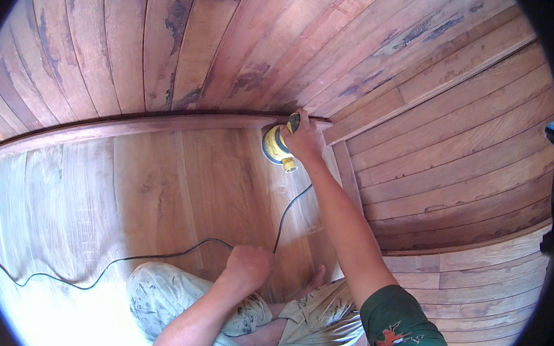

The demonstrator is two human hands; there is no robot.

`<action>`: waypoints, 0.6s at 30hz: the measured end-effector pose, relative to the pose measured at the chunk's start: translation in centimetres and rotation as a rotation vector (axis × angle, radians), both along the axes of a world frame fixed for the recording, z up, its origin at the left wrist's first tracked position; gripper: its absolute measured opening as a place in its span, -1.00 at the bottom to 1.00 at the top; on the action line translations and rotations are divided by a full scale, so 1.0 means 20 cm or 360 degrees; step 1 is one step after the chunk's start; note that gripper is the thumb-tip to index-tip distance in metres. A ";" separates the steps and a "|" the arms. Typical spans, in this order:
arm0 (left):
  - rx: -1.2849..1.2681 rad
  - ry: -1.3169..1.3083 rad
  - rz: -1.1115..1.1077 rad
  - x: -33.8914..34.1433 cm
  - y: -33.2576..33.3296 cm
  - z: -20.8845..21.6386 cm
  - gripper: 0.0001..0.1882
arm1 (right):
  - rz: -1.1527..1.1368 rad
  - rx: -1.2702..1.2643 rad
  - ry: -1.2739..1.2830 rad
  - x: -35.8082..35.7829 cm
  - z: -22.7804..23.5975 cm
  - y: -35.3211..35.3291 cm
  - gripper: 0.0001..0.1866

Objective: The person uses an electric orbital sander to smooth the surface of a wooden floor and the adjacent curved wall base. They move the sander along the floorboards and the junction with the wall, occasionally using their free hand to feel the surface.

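Sitting on the wood floor in paint-spattered shorts, my left hand is balled in a loose fist on my knee. The black cord runs right past it; can't tell if I'm actually pinching it. Past that, my right hand is stretched out with fingers wrapped over the top of the yellow sander, whose pad is pressed flat on the boards just below the raised wooden ledge. Plank wall to the right of that hand.
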State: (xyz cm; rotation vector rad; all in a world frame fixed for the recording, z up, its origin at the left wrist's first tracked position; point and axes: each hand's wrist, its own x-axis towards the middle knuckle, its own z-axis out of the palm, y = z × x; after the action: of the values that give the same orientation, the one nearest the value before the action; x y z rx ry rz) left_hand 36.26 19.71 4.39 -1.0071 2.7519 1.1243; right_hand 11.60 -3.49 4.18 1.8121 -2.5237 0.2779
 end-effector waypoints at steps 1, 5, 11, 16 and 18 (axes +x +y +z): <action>-0.0023 -0.0010 0.0003 0.00 0.00 0.00 -0.79 | 0.0007 0.0005 -0.0007 0.01 0.00 0.01 -0.15; -0.0005 -0.0028 0.0018 0.00 0.01 0.02 -0.75 | 0.0030 0.0003 -0.0086 0.07 0.01 0.03 -0.15; 0.0017 0.0011 -0.0005 0.01 0.01 0.01 -0.75 | 0.0067 0.0025 -0.0062 0.17 0.02 0.05 -0.15; -0.0007 0.0042 0.0002 0.01 0.02 0.01 -0.76 | 0.0117 -0.0003 -0.0071 0.27 0.03 0.06 -0.16; -0.0011 0.0027 -0.0008 0.01 0.01 0.02 -0.76 | 0.0138 0.0010 -0.0062 0.30 0.04 0.06 -0.18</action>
State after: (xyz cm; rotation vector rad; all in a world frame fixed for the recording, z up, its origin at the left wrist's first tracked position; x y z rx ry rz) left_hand 36.48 19.95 4.73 -0.9952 2.7715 1.1290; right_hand 17.67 -2.29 4.88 1.9405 -2.4772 0.3103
